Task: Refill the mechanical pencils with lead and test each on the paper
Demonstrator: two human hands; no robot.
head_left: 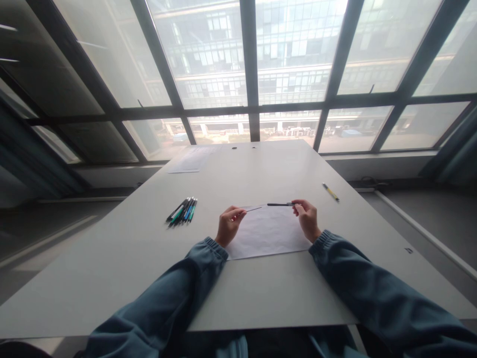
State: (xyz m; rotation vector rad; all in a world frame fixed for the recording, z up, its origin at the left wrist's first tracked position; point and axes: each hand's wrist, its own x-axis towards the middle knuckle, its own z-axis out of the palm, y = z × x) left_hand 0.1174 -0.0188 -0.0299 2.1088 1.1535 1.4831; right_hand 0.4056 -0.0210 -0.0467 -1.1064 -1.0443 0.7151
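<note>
My left hand (229,224) pinches a thin, dark pen refill (254,209) between thumb and fingertips, its free end pointing right. Opposite it, my right hand (306,217) grips a black pen barrel (279,204) at its right end, the barrel lying level and pointing left. A small gap separates refill and barrel. Both hands are above a white sheet of paper (272,236) on the white table (238,288). Left of my left hand lies a bunch of several pens (182,211), with black, green and blue parts.
A yellow pen (330,192) lies toward the table's right edge. Another paper sheet (190,159) rests at the far left corner. A small dark mark (409,250) is on the right side of the tabletop. Tall framed windows (251,59) stand behind the far edge.
</note>
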